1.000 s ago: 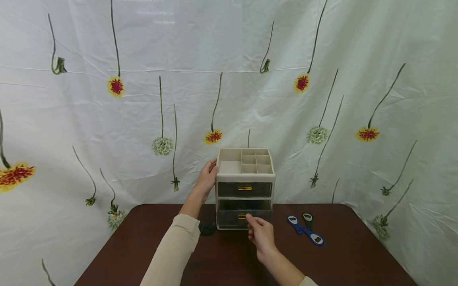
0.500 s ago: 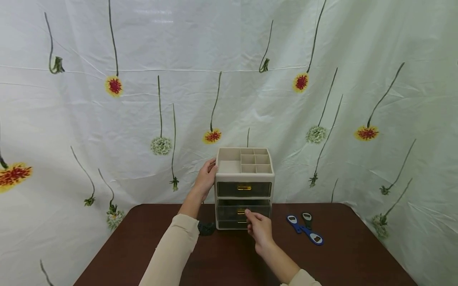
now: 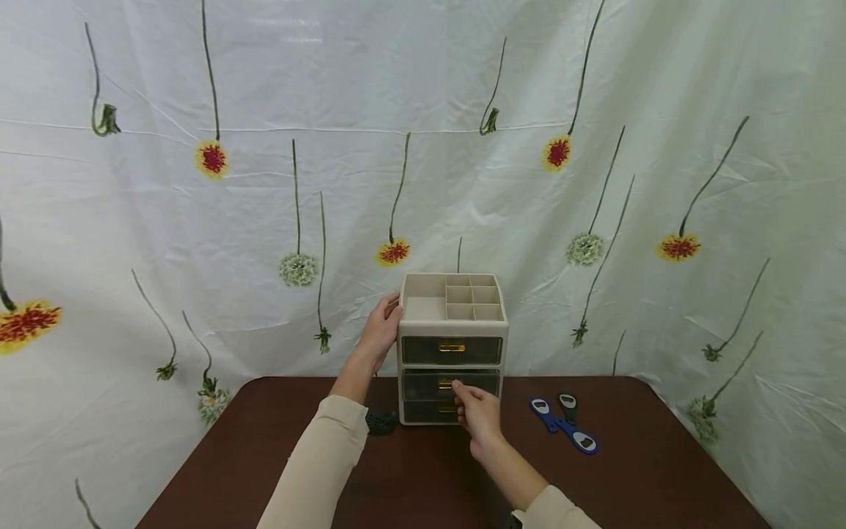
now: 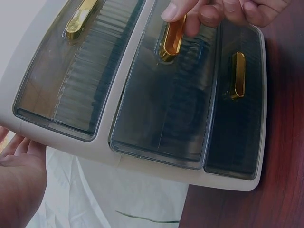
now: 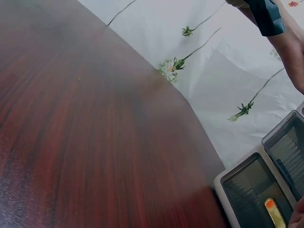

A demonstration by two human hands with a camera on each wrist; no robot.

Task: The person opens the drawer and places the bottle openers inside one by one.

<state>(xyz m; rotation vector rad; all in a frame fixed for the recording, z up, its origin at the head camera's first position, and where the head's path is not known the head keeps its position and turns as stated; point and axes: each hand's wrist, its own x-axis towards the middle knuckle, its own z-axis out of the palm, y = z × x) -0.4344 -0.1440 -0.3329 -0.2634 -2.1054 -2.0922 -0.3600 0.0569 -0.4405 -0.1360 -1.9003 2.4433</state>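
Observation:
A beige desktop drawer organizer (image 3: 405,330) has three dark see-through drawers with gold handles. The middle drawer (image 3: 423,385) stands slightly proud of the frame; the top drawer (image 3: 423,351) and bottom drawer (image 4: 232,133) sit flush. My right hand (image 3: 480,415) pinches the middle drawer's gold handle (image 4: 170,50), the thumb on one side and curled fingers on the other. My left hand (image 3: 380,330) rests against the organizer's left side near the top, its fingers reaching along the side wall. In the right wrist view, only a sliver of the right fingers (image 5: 297,217) shows.
To the right of the organizer lie two blue paddle-shaped pieces (image 3: 584,441) and a black one (image 3: 567,405), resembling bottle openers. A floral cloth (image 3: 423,198) hangs behind the dark red-brown table (image 3: 628,470). Small divided compartments (image 3: 473,294) top the organizer.
My right hand has moved forward, away from me, and the middle drawer has slid inward from pulled out to nearly flush. The left hand has kept its place on the side.

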